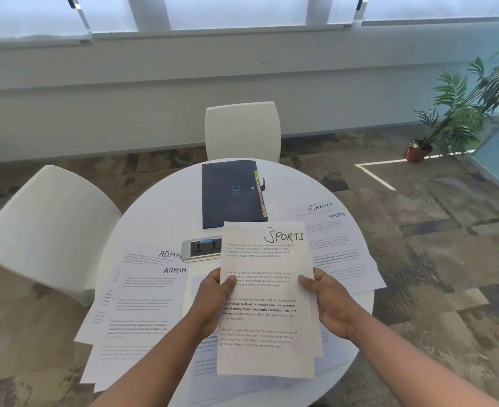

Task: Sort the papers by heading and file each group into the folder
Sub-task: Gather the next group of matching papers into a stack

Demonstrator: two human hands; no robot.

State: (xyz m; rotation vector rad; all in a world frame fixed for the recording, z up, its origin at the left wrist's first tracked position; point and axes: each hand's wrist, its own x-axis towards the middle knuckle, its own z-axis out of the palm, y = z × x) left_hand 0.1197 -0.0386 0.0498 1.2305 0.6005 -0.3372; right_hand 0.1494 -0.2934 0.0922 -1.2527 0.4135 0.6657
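I hold a stack of papers (267, 301) above the round white table (160, 207); its top sheet is headed SPORTS. My left hand (213, 301) grips the stack's left edge with the thumb on top. My right hand (327, 304) grips the right edge the same way. On the left lie overlapping sheets headed ADMIN (142, 292). To the right lie sheets headed FINANCE and SPORTS (339, 245). More sheets (204, 365) lie under the held stack. A dark folder (232, 193) with coloured tabs along its right edge lies closed at the far side.
A power socket unit (201, 248) sits in the table's middle, just left of the held stack. Two white chairs stand by the table, one at the far side (242, 130) and one at the left (42, 230). A potted plant (462, 110) stands on the floor at the right.
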